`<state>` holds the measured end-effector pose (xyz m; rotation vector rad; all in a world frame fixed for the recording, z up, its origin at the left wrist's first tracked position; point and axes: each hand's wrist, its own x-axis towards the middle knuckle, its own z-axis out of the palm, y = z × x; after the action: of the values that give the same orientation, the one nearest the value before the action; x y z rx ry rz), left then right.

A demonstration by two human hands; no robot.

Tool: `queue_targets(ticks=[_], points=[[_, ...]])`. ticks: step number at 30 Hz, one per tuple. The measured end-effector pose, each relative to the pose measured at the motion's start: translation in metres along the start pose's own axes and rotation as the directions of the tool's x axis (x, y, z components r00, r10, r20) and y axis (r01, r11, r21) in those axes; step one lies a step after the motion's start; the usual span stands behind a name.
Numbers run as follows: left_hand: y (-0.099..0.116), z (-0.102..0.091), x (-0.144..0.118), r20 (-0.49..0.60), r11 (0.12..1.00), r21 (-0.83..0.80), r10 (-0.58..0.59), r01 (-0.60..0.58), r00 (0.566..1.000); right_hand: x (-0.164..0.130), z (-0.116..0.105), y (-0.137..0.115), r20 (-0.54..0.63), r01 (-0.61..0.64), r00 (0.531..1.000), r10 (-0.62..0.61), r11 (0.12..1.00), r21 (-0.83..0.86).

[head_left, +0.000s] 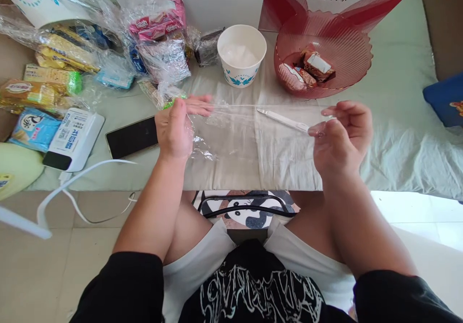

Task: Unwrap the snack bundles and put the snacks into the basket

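Observation:
A clear plastic bag (224, 130) is stretched between my two hands above the cloth-covered surface. My left hand (177, 127) is at the bag's left end, thumb up and fingers extended, with the film against its fingers and palm. At the right end, my right hand (340, 132) has its thumb and bent fingers on the film's edge. A slim white craft knife (284, 119) with a pointed tip shows by my right fingertips. Whether it lies on the cloth or touches those fingers, I cannot tell. Beyond the bag stands a white paper cup (241, 55) with blue leaf prints.
A pink ribbed bowl (325, 84) holds several wrapped snacks. Left are a black phone (132, 137), a white box-shaped device (75, 140) with a cable (87, 168), and bagged snacks (164, 58). A red-and-white carton (333, 0) stands behind. A blue object (444, 99) is far right.

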<state>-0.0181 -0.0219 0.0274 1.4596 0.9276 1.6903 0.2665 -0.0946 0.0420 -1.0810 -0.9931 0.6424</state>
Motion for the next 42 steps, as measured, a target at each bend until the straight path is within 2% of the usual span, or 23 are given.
queue_targets(ticks=[3,5,8,12,15,18,21,24,27,29,32,34,35,36,38,39,40,41,42], points=[[-0.005,-0.007,0.002,0.055,0.996,0.042,-0.080,0.078,0.995,0.006,-0.002,0.003,0.017,-0.192,0.981,0.192,0.981,0.024],[-0.008,-0.012,0.003,0.108,0.987,0.049,-0.156,0.152,0.982,0.008,-0.002,0.005,-0.018,-0.246,0.969,0.247,0.968,0.043],[-0.008,-0.016,0.004,0.186,0.957,0.003,-0.285,0.289,0.940,0.009,-0.003,0.006,-0.057,-0.303,0.951,0.305,0.952,0.045],[0.000,-0.011,0.006,0.198,0.888,-0.046,-0.440,0.457,0.876,0.007,-0.008,0.014,0.017,-0.422,0.906,0.423,0.906,-0.041],[0.008,-0.008,0.008,0.177,0.843,-0.060,-0.518,0.534,0.837,0.007,-0.016,0.026,0.056,-0.385,0.916,0.396,0.911,-0.149],[0.010,-0.010,0.008,0.152,0.807,0.044,-0.588,0.589,0.794,0.007,-0.023,0.038,0.089,-0.282,0.948,0.307,0.934,-0.221],[0.006,-0.013,0.008,0.163,0.788,0.080,-0.614,0.610,0.772,0.006,-0.025,0.043,0.153,-0.232,0.950,0.272,0.943,-0.237],[0.004,-0.014,0.008,0.212,0.771,0.027,-0.626,0.636,0.750,0.007,-0.024,0.037,0.208,-0.262,0.927,0.312,0.936,-0.236],[0.012,-0.014,0.012,0.211,0.731,0.009,-0.669,0.683,0.713,0.013,-0.026,0.022,0.191,-0.331,0.910,0.369,0.921,-0.204],[0.020,-0.015,0.014,0.228,0.681,-0.020,-0.710,0.732,0.667,0.019,-0.030,0.010,0.152,-0.381,0.903,0.403,0.912,-0.154],[0.028,-0.015,0.016,0.328,0.597,-0.064,-0.744,0.799,0.582,0.025,-0.031,-0.002,0.115,-0.465,0.874,0.471,0.882,-0.078],[0.030,-0.014,0.015,0.401,0.562,-0.014,-0.755,0.827,0.520,0.024,-0.025,-0.006,0.185,-0.544,0.818,0.544,0.837,-0.059],[0.030,-0.012,0.015,0.432,0.548,0.037,-0.763,0.836,0.481,0.022,-0.020,-0.007,0.266,-0.595,0.765,0.587,0.802,-0.059],[0.029,-0.011,0.013,0.463,0.536,0.096,-0.770,0.839,0.439,0.020,-0.014,-0.007,0.364,-0.652,0.689,0.627,0.755,-0.067],[0.028,-0.007,0.011,0.522,0.518,0.222,-0.779,0.826,0.347,0.013,-0.002,-0.008,0.558,-0.768,0.478,0.678,0.631,-0.108],[0.027,-0.005,0.011,0.551,0.516,0.279,-0.777,0.810,0.305,0.008,0.003,-0.008,0.622,-0.809,0.374,0.688,0.570,-0.143],[0.027,-0.004,0.010,0.579,0.517,0.330,-0.772,0.790,0.263,0.003,0.007,-0.008,0.657,-0.831,0.290,0.696,0.524,-0.187],[0.027,-0.003,0.010,0.605,0.522,0.370,-0.763,0.768,0.227,-0.002,0.011,-0.007,0.670,-0.834,0.233,0.705,0.499,-0.236],[0.027,-0.002,0.010,0.630,0.528,0.395,-0.751,0.752,0.197,-0.007,0.014,-0.007,0.671,-0.822,0.197,0.715,0.494,-0.285]])
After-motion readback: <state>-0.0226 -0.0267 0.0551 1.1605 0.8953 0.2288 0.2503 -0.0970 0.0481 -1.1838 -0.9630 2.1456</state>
